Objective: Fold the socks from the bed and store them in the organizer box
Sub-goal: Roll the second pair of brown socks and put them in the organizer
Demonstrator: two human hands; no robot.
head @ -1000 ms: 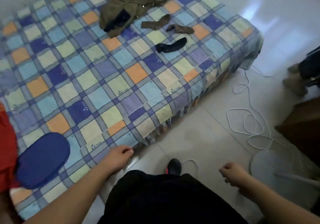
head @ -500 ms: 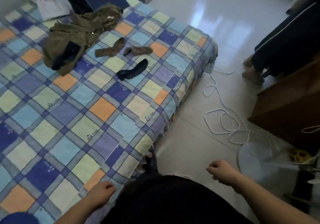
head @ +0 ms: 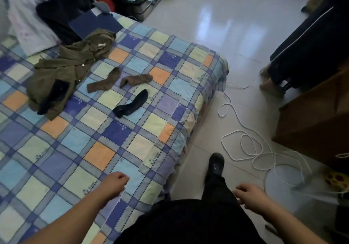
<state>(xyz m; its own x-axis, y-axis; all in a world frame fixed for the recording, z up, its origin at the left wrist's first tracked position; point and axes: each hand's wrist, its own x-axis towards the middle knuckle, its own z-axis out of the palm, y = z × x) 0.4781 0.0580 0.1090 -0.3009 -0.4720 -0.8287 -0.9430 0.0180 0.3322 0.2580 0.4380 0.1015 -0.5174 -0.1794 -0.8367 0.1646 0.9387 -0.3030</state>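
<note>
Two brown socks lie side by side on the checked bed cover [head: 113, 149]: one [head: 105, 80] to the left, the other [head: 136, 79] to the right. A black sock [head: 132, 104] lies just below them. Another black sock [head: 54, 96] rests on an olive jacket [head: 66, 70]. My left hand [head: 113, 184] hovers over the bed's near edge, fingers loosely curled, holding nothing. My right hand [head: 249, 196] hangs over the floor, fingers loosely curled, also without anything in it. No organizer box is in view.
A white cable [head: 243, 145] loops over the tiled floor beside the bed. A brown wooden cabinet [head: 317, 119] stands at the right, another person's legs [head: 302, 55] behind it. A black bag [head: 62, 11] and a blue folder [head: 94, 25] lie at the bed's head.
The view has swung toward the head of the bed; the socks now lie closer. The blue pouch and red cloth left the view. Both hands stay low, holding nothing.
</note>
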